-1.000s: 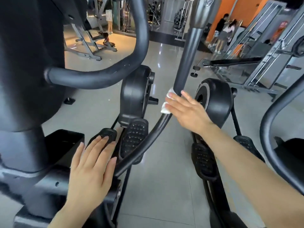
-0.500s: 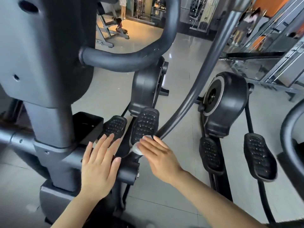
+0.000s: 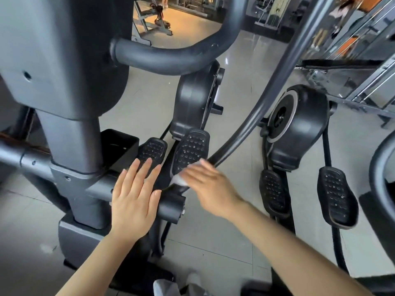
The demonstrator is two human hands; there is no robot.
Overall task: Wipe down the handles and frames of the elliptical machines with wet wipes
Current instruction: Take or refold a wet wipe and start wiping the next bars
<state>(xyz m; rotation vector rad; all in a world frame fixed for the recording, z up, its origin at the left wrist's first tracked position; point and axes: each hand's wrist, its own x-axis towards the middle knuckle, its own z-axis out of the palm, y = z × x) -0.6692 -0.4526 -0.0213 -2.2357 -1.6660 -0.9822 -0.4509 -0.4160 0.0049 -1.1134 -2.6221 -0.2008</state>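
A dark elliptical machine fills the left, with a grey upright post [image 3: 70, 144] and a curved fixed handle [image 3: 171, 60]. A long swing arm bar [image 3: 263, 107] runs from the top right down to a pivot joint [image 3: 171, 207]. My right hand [image 3: 209, 189] presses a white wet wipe [image 3: 180, 179] against the low end of that bar, fingers mostly straight and blurred. My left hand [image 3: 134, 197] lies flat with straight fingers on the frame beside the pivot, holding nothing. Two studded pedals [image 3: 190, 150] sit just beyond both hands.
A second elliptical stands to the right with its flywheel housing [image 3: 299, 124] and two pedals [image 3: 335, 197]. Another curved handle [image 3: 382, 167] crosses the right edge. Metal racks and benches [image 3: 352, 71] line the far right. Tiled floor [image 3: 213, 242] lies between the machines.
My right hand slid the wipe down the swing arm bar from mid-height to its low end by the pivot. My view dropped lower. The left hand stayed flat on the frame.
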